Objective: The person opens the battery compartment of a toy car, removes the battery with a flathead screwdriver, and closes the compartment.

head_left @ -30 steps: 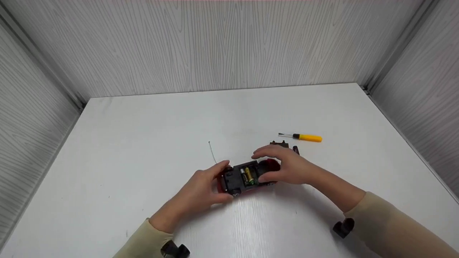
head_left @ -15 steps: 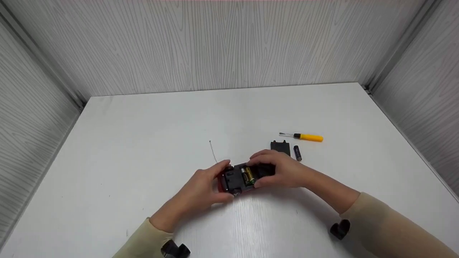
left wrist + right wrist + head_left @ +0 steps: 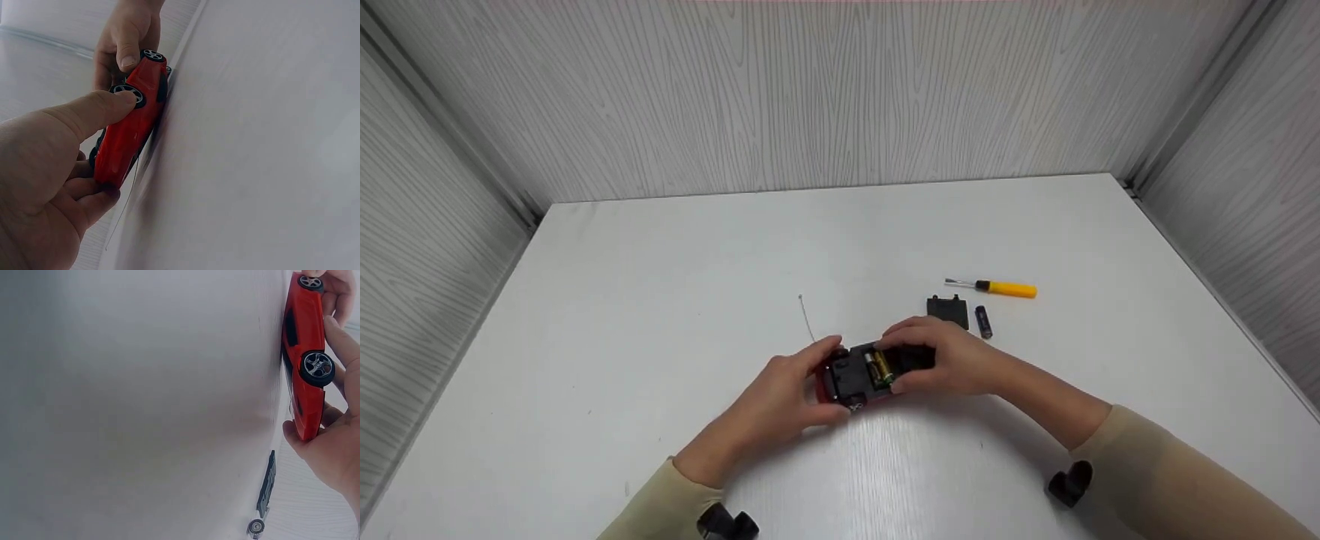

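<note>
A red toy car [image 3: 126,129] lies upside down on the table, its black underside [image 3: 851,373] facing up in the head view. Two batteries [image 3: 878,367], gold and silver, sit side by side in its uncovered battery compartment. My left hand [image 3: 787,394] grips one end of the car, its thumb on a wheel in the left wrist view. Around the other end curls my right hand [image 3: 952,356], thumb and fingertips at opposite sides of the compartment; its little finger hooks the car's end in the right wrist view. The hand hides that end from above.
A black battery cover [image 3: 947,310] lies just beyond my right hand, with a dark loose battery [image 3: 984,322] beside it. Farther back is a yellow-handled screwdriver [image 3: 1009,289]. A thin wire antenna [image 3: 805,315] sticks out from the car. Pale panels [image 3: 840,97] wall the table.
My right hand has moved left and closed in around the car at the battery compartment, uncovering the battery cover and loose battery behind it. My left hand has stayed put.
</note>
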